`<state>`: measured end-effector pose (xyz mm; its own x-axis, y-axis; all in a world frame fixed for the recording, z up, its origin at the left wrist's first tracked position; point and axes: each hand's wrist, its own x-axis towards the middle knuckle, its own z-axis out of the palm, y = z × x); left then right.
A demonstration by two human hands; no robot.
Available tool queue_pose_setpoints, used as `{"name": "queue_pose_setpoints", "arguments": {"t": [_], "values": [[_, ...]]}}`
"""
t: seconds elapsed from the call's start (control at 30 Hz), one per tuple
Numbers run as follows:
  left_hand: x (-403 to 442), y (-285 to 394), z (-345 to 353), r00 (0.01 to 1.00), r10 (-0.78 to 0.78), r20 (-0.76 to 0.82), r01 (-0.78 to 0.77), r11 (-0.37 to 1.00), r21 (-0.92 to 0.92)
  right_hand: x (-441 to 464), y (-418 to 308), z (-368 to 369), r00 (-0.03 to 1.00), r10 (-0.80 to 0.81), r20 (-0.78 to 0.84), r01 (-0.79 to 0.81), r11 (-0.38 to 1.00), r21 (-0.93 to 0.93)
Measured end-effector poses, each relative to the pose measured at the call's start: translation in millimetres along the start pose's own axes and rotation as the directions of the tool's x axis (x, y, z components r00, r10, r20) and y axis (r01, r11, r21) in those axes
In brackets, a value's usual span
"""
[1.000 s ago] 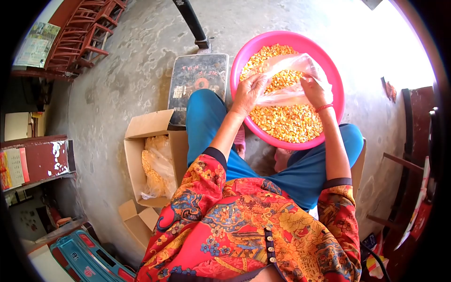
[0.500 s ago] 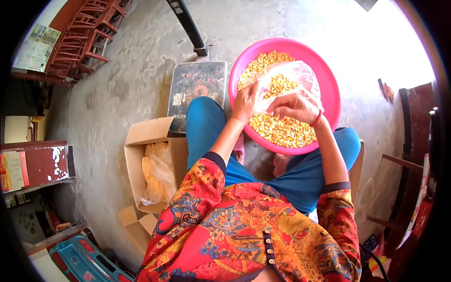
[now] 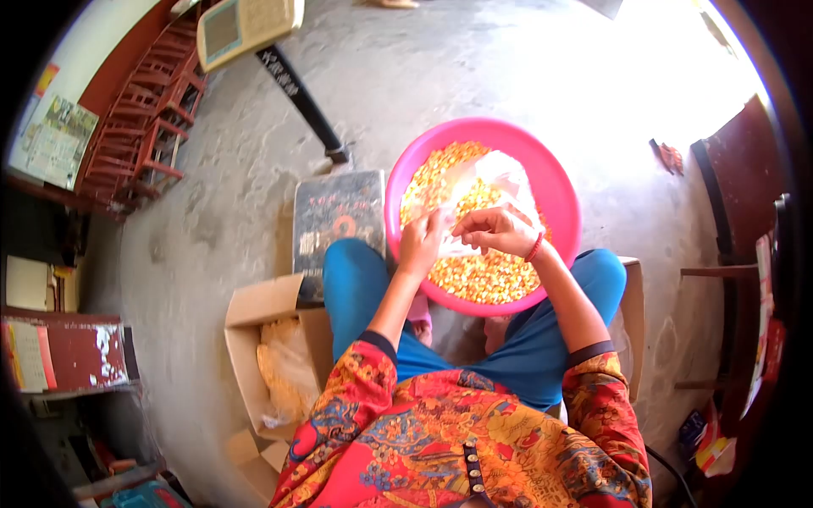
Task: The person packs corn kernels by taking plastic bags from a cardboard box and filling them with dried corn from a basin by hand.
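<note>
Over a pink basin (image 3: 566,229) filled with yellow-orange corn kernels (image 3: 483,284), I hold a clear plastic bag (image 3: 510,172). My left hand (image 3: 421,244) is closed on the bag's near left edge. My right hand (image 3: 500,230), with a red bracelet at its wrist, has its fingers bent and pinched at the near edge of the bag. The fingertips of both hands are close together. The thin film between them is hard to make out. Kernels show through and around the bag.
A platform scale (image 3: 339,216) with a black post and a display (image 3: 250,30) stands left of the basin. An open cardboard box (image 3: 241,339) holds a bag of yellow grain (image 3: 288,368). Stacked red chairs (image 3: 140,118) line the left wall; dark red furniture (image 3: 745,178) stands right.
The view has tilted up, bringing the scale's display into sight and shifting the basin lower. My right hand has come closer to my left along the bag's edge.
</note>
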<state>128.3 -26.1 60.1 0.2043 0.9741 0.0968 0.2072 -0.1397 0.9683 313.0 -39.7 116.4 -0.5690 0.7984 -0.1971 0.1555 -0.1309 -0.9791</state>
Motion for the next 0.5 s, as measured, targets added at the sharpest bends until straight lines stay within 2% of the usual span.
{"name": "queue_pose_setpoints", "arguments": {"t": [0.03,0.07,0.1,0.17,0.2,0.23,0.3,0.37,0.43,0.47,0.5], "values": [[-1,2,-1,1.000,-0.006,0.001,0.006,1.000,0.006,-3,-4,-7,0.995,-0.054,-0.086,0.056,0.998,0.019],[-1,-4,-1,1.000,-0.016,0.014,0.015,1.000,0.008,-7,-6,-14,0.975,-0.139,-0.174,0.164,0.976,0.142],[0,-11,-2,0.999,-0.022,0.027,0.022,1.000,0.010,-13,-9,-24,0.944,-0.176,-0.278,0.222,0.964,0.144],[-1,-11,-1,0.997,0.081,-0.017,-0.080,0.996,0.028,-15,-11,-40,0.761,-0.416,-0.498,0.504,0.862,0.051],[-1,-6,0,0.998,0.061,-0.031,-0.060,0.997,0.049,-20,-7,-46,0.725,-0.348,-0.595,0.450,0.892,0.027],[-1,-2,0,0.998,0.041,-0.042,-0.038,0.997,0.069,-21,0,-52,0.660,-0.409,-0.630,0.501,0.865,-0.036],[-1,-7,-1,1.000,-0.009,-0.002,0.009,0.997,0.071,-28,-2,-54,0.684,-0.330,-0.651,0.403,0.914,-0.040],[-2,-15,1,0.999,0.000,-0.033,0.000,1.000,0.007,-46,-23,-51,0.835,-0.111,-0.539,0.317,0.898,0.306],[-3,-5,-1,1.000,0.007,-0.007,-0.007,1.000,0.028,-51,-23,-53,0.859,-0.158,-0.486,0.244,0.962,0.118],[-5,-2,-1,1.000,-0.016,-0.009,0.016,0.999,0.052,-55,-24,-55,0.869,-0.071,-0.490,0.053,0.997,-0.051],[-7,-3,-1,1.000,0.005,0.007,-0.005,0.998,0.057,-59,-24,-57,0.860,0.020,-0.510,-0.146,0.967,-0.210]]}}
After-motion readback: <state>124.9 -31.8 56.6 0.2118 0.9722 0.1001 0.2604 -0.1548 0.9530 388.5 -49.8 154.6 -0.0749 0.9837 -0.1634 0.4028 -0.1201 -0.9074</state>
